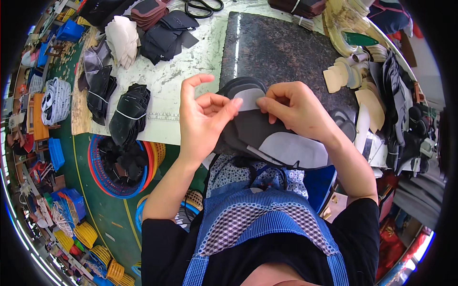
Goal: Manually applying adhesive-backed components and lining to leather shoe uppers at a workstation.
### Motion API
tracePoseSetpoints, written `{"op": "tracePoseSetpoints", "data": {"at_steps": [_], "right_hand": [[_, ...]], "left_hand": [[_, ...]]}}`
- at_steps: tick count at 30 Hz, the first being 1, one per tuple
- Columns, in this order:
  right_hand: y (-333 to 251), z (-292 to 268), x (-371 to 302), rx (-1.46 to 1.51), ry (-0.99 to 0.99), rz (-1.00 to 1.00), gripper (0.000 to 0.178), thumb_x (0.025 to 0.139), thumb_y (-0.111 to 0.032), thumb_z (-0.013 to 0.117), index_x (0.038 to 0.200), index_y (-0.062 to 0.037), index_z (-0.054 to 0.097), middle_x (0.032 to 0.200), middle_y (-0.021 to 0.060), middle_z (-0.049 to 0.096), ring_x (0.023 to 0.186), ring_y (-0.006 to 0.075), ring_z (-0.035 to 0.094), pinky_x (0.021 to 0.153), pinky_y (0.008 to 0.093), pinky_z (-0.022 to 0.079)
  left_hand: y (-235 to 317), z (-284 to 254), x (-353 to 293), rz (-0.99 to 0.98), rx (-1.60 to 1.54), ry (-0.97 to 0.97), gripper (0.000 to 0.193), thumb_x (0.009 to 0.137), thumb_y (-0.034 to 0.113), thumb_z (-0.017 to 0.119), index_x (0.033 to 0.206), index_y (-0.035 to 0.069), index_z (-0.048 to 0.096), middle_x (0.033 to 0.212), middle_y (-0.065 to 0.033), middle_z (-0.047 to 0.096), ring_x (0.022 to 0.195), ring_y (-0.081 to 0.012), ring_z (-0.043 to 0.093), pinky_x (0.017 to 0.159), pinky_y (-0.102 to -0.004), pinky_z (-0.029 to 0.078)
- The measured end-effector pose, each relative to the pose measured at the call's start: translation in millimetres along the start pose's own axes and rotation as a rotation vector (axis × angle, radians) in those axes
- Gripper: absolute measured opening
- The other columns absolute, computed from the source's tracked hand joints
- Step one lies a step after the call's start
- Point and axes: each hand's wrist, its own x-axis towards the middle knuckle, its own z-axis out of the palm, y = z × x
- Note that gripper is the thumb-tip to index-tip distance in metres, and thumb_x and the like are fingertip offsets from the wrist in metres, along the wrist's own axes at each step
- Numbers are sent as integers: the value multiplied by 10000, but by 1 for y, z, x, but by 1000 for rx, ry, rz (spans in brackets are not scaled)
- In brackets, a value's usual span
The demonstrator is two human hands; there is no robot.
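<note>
A small light grey curved patch (249,99) lies between my two hands, over a dark fabric piece. My left hand (202,112) has its thumb and bent fingers at the patch's left edge, with the index finger raised. With thumb and forefinger, my right hand (293,107) pinches the right edge. Beneath them a black shoe-upper piece (248,128) lies at the table's front edge. Nearer to me on it sits a larger light grey patch (296,148). More dark curved pieces (243,85) are layered just behind the small patch.
A dark stone slab (281,47) rests on the white worktable (164,83). Banded black pieces (130,114) and a cream stack (121,40) lie left; scissors (204,6) lie behind. Beige cutouts (336,78) are at right. A round basket (98,174) of black scraps stands below the left edge.
</note>
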Motion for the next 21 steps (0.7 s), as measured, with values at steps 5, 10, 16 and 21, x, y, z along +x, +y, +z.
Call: {"op": "tracePoseSetpoints", "data": {"at_steps": [5, 10, 16, 21], "right_hand": [[8, 4, 20, -1, -22, 94, 288, 936, -213, 656, 789, 33, 669, 630, 73, 639, 569, 111, 584, 541, 303, 456], [25, 5, 30, -75, 23, 15, 289, 929, -223, 685, 740, -11, 630, 592, 13, 571, 515, 77, 507, 464, 283, 398], [74, -99, 1, -74, 639, -102, 246, 837, -235, 769, 805, -23, 649, 641, 71, 591, 602, 174, 569, 585, 330, 471], [128, -111, -13, -481, 720, -148, 304, 850, -217, 763, 1100, -51, 711, 776, 88, 637, 682, 191, 622, 677, 328, 517]], "left_hand": [[-16, -6, 15, -7, 221, 25, 458, 892, 36, 751, 1212, 35, 424, 823, -98, 680, 708, -128, 682, 672, -229, 543], [-19, -3, 24, 42, 336, -19, 395, 870, 8, 756, 1142, 49, 472, 758, -17, 596, 631, -67, 588, 589, -201, 466], [0, -2, 4, 608, 896, -51, 270, 767, -63, 800, 870, 34, 570, 759, -36, 510, 602, -136, 429, 555, -260, 382], [-7, 38, -25, 818, 782, -755, 408, 758, 223, 846, 1106, 81, 686, 1161, -101, 691, 1103, -309, 665, 983, -447, 524]]}}
